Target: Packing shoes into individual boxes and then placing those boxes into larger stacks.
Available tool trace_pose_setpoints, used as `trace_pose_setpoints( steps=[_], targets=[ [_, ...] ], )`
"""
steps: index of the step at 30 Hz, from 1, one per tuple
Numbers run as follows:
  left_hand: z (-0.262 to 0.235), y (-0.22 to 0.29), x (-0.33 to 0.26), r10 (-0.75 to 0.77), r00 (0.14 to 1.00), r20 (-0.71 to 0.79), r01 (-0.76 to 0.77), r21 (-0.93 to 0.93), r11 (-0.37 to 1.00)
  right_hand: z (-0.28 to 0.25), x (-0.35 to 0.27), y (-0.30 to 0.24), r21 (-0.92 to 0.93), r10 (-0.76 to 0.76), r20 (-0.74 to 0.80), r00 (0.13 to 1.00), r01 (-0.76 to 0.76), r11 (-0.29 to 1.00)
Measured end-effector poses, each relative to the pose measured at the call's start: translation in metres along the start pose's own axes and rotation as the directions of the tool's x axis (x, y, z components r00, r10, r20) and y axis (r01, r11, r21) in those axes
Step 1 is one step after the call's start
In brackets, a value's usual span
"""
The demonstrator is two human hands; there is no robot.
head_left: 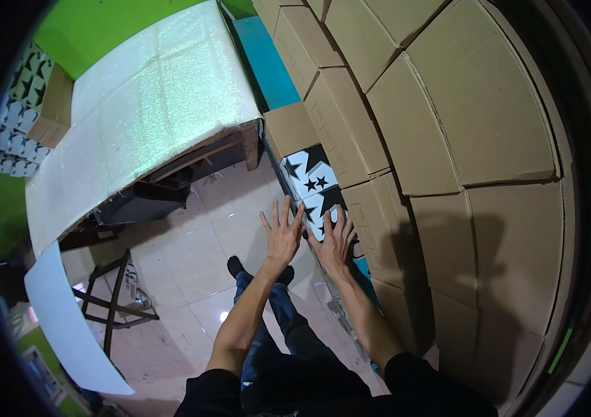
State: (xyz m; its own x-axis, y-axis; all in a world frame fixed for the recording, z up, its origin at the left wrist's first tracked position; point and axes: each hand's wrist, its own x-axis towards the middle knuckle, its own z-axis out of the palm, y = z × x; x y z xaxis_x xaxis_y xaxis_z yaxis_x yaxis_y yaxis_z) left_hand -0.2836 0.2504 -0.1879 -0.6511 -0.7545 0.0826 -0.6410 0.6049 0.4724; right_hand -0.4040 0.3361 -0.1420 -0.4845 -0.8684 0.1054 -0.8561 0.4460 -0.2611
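Observation:
Two white boxes with black stars stand one behind the other beside the stacked cartons: a far box and a near box. Over the near box's front part lies my right hand, its fingers stretched out and apparently resting on it; part of that box is hidden beneath. My left hand is spread beside the near box's left side, fingertips pointing away from me. I cannot tell whether it touches the box. Neither hand grips anything.
Tall stacks of brown cartons rise on the right. A table with a glittery white cover stands at far left. Nearer are a white panel and a dark folding stand. More star-patterned boxes are piled at the far left edge.

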Motion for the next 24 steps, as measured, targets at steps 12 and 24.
trace_pose_setpoints(
  steps=[12, 24],
  targets=[
    [-0.008, -0.006, 0.002, -0.029, 1.0, 0.001, 0.029, 0.002, 1.0, 0.009, 0.007, -0.01, 0.001, 0.015, -0.024, 1.0, -0.015, 1.0],
    [-0.02, -0.02, 0.027, -0.025, 1.0, 0.0, 0.025, -0.031, 0.999, -0.004, 0.011, -0.006, 0.057, 0.068, -0.017, 0.998, -0.067, 0.996]
  ],
)
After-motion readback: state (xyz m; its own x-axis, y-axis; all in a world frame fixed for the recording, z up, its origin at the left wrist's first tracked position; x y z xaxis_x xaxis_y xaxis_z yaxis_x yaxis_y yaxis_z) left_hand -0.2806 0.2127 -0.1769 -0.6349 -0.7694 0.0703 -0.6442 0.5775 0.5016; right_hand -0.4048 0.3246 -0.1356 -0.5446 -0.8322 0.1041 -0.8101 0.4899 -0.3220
